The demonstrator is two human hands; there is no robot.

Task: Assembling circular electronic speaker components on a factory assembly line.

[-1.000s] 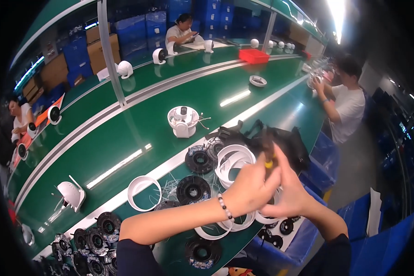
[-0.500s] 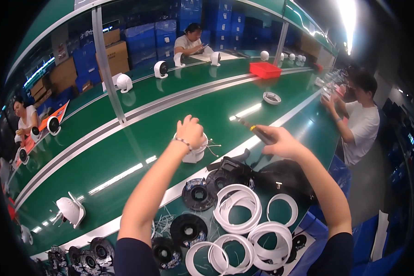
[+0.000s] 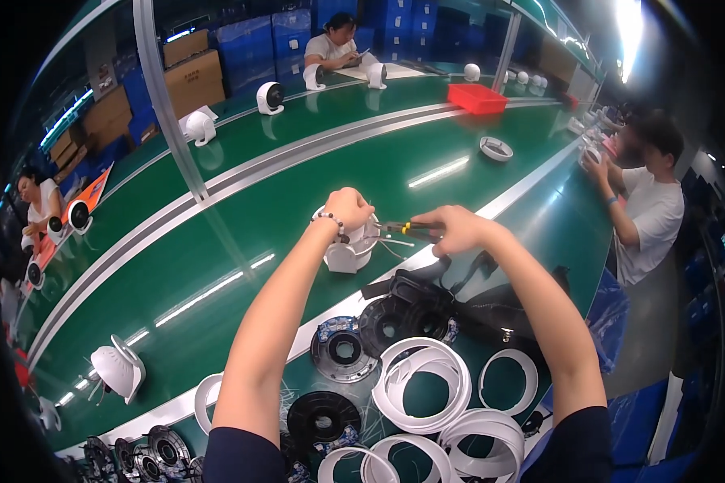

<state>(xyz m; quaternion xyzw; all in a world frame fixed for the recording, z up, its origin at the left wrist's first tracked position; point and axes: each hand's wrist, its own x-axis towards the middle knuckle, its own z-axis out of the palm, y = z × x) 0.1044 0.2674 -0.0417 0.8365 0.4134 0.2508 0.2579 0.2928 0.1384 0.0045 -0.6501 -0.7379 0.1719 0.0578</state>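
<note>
My left hand [image 3: 349,211], with a beaded bracelet at the wrist, is closed over the top of a white camera housing [image 3: 343,257] on the green belt. What its fingertips pinch is hidden. Thin pale cables [image 3: 395,241] stick out of the housing's right side. In my right hand [image 3: 459,228] is a pair of pliers [image 3: 411,228] with dark handles and yellow marks, its jaws pointing left, close by the left fingertips and the housing's upper edge. Whether the jaws touch a cable is too small to tell.
Nearest me lie white rings [image 3: 421,385], black round parts with circuit boards [image 3: 345,349] and a black bag [image 3: 503,314]. Another white housing [image 3: 119,371] sits left on the belt; a white ring [image 3: 496,149] and red bin [image 3: 477,99] are farther off. A co-worker [image 3: 640,193] works at right.
My right hand has brought the pliers left and down to the housing. The left hand has shifted slightly right, its fingers now more tightly closed. The view has moved a little.
</note>
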